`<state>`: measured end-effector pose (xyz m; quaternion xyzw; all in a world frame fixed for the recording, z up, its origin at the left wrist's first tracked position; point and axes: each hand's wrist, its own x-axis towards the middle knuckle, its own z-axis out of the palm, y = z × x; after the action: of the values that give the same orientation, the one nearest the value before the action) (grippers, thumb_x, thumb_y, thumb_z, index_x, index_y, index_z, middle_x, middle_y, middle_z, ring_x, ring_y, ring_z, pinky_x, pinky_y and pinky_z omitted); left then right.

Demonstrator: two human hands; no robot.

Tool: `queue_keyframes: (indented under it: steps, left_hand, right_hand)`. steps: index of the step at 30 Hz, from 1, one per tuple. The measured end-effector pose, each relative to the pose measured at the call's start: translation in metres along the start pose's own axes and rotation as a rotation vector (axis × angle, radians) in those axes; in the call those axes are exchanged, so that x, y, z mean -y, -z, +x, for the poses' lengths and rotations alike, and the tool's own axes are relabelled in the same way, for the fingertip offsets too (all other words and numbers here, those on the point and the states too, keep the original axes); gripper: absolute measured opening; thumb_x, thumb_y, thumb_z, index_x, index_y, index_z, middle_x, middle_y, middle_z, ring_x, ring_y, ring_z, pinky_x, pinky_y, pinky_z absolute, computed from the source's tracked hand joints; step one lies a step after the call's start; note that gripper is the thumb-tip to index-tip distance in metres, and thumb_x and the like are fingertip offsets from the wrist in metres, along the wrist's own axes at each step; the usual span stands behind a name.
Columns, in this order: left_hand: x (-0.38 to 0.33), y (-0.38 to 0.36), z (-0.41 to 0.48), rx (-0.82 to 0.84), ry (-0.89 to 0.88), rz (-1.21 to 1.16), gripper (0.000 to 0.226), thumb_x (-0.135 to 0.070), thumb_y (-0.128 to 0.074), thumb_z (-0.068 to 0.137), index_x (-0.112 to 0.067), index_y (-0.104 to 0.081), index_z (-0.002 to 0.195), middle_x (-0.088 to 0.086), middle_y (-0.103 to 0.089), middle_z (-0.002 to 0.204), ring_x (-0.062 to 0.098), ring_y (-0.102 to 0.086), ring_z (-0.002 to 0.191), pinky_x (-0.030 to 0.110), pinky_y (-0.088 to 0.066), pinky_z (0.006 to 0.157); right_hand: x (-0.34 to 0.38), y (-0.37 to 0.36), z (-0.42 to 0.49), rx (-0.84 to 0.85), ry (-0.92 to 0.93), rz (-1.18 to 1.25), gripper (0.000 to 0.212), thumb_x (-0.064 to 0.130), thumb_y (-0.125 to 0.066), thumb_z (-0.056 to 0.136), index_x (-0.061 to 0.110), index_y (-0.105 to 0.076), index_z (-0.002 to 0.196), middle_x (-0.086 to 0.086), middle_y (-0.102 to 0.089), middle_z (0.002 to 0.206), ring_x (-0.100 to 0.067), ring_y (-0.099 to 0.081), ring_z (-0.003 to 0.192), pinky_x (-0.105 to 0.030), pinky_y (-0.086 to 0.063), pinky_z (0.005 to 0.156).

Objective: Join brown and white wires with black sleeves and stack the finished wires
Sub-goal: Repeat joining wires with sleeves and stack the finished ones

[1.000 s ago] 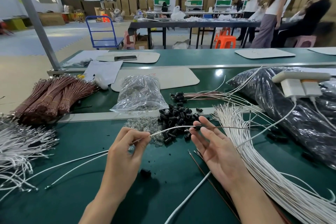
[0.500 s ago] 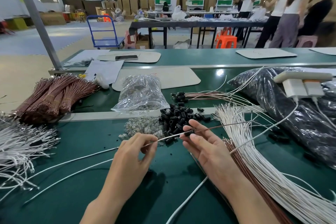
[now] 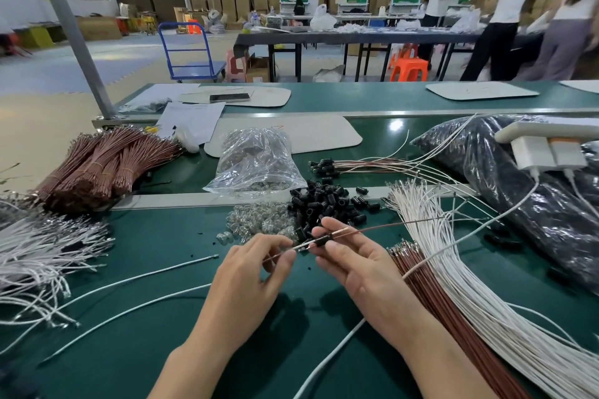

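Observation:
Above the green table, my right hand (image 3: 359,264) pinches a black sleeve (image 3: 321,241) threaded on a brown wire (image 3: 398,225) that runs off to the right. My left hand (image 3: 249,278) pinches the wire ends just left of the sleeve, where a white tip shows. A pile of loose black sleeves (image 3: 327,202) lies just beyond the hands. White wires (image 3: 460,282) and brown wires (image 3: 431,295) fan out at the right. Finished joined wires (image 3: 359,165) lie further back, their sleeves pointing left.
Bundled brown wires (image 3: 97,165) and a heap of white wires (image 3: 39,253) sit at the left. A clear bag (image 3: 259,162) and small clear parts (image 3: 259,220) lie at the centre. A big black bag (image 3: 525,191) and chargers (image 3: 547,152) are at the right. People stand at the far right.
The hands have come closer together. The black sleeve has slid onto the brown wire by my right fingers, and the white wire that my left hand held now lies on the table.

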<state>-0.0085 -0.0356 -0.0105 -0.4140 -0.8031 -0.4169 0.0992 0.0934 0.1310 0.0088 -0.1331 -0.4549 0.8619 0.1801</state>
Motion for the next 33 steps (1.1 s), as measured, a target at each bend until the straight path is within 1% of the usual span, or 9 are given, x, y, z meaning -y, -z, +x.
queue_keyframes:
  steps: [4,6,9,12,15,20,24,29,33]
  left_hand:
    - [0.005,0.004,0.0,0.005,0.012,0.024,0.009,-0.051,-0.053,0.096,-0.045,-0.057,0.101,-0.029,-0.061,0.094,0.003,-0.056,0.087,0.025,-0.048,0.08]
    - [0.004,0.003,0.0,-0.002,0.01,0.011,0.004,-0.042,-0.055,0.096,-0.045,-0.056,0.098,-0.028,-0.06,0.094,0.006,-0.057,0.086,0.028,-0.049,0.078]
    - [-0.001,0.001,0.001,-0.012,-0.007,-0.02,0.006,-0.043,-0.051,0.098,-0.043,-0.057,0.1,-0.025,-0.059,0.096,0.009,-0.058,0.087,0.029,-0.049,0.078]
    - [-0.005,0.001,-0.001,0.006,-0.02,-0.012,0.013,-0.049,-0.046,0.098,-0.044,-0.057,0.104,-0.027,-0.058,0.097,0.007,-0.057,0.088,0.026,-0.048,0.078]
    - [-0.003,0.004,-0.001,0.019,0.022,0.005,0.019,-0.056,-0.045,0.096,-0.047,-0.055,0.108,-0.026,-0.059,0.101,0.005,-0.056,0.089,0.02,-0.046,0.077]
    - [0.004,0.012,0.002,0.074,0.036,0.114,0.002,-0.038,-0.06,0.097,-0.04,-0.06,0.097,-0.027,-0.059,0.089,-0.004,-0.052,0.095,0.016,-0.039,0.077]
    - [0.005,0.01,0.001,0.082,0.049,0.107,0.008,-0.041,-0.053,0.099,-0.041,-0.058,0.093,-0.027,-0.056,0.091,0.002,-0.052,0.083,0.018,-0.039,0.073]
    - [0.002,0.008,0.003,0.031,0.016,0.08,0.02,-0.035,-0.048,0.098,-0.025,-0.065,0.099,-0.024,-0.054,0.094,0.017,-0.055,0.08,0.028,-0.043,0.072]
    - [-0.003,0.008,0.003,0.017,-0.016,0.072,0.024,-0.035,-0.046,0.098,-0.023,-0.067,0.099,-0.021,-0.055,0.095,0.02,-0.056,0.078,0.033,-0.048,0.07]
  right_hand:
    - [0.009,0.007,0.0,-0.044,0.015,0.096,0.041,0.002,-0.066,0.078,0.007,-0.07,0.118,-0.014,-0.073,0.118,-0.023,-0.073,0.097,-0.025,-0.06,0.077]
    - [0.01,0.006,-0.001,-0.035,0.01,0.082,0.042,0.003,-0.065,0.079,0.007,-0.069,0.12,-0.013,-0.073,0.118,-0.022,-0.073,0.097,-0.026,-0.06,0.077]
    - [0.004,0.001,-0.003,-0.011,-0.002,0.006,0.037,0.0,-0.063,0.082,0.008,-0.069,0.118,-0.013,-0.074,0.115,-0.023,-0.072,0.097,-0.026,-0.06,0.08]
    - [-0.001,-0.003,-0.005,0.028,-0.01,-0.047,0.033,-0.004,-0.058,0.091,0.008,-0.069,0.119,-0.013,-0.074,0.115,-0.023,-0.072,0.099,-0.026,-0.059,0.081]
    - [0.005,0.0,-0.003,-0.001,0.015,-0.004,0.036,0.003,-0.065,0.081,0.008,-0.072,0.116,-0.015,-0.073,0.116,-0.023,-0.072,0.098,-0.026,-0.059,0.08]
    - [0.02,0.017,-0.002,-0.079,0.054,0.121,0.036,0.002,-0.065,0.081,0.01,-0.075,0.115,-0.015,-0.072,0.119,-0.022,-0.072,0.097,-0.026,-0.06,0.079]
    - [0.017,0.016,-0.002,-0.088,0.05,0.097,0.033,0.003,-0.066,0.08,0.012,-0.077,0.11,-0.014,-0.072,0.117,-0.023,-0.073,0.096,-0.026,-0.06,0.077]
    - [0.019,0.013,-0.003,-0.066,0.022,0.083,0.035,0.004,-0.065,0.079,0.008,-0.076,0.112,-0.015,-0.073,0.115,-0.023,-0.073,0.092,-0.026,-0.06,0.075]
    - [0.02,0.01,-0.004,-0.042,0.006,0.075,0.035,0.006,-0.066,0.079,0.011,-0.077,0.112,-0.015,-0.073,0.116,-0.022,-0.073,0.092,-0.026,-0.06,0.077]
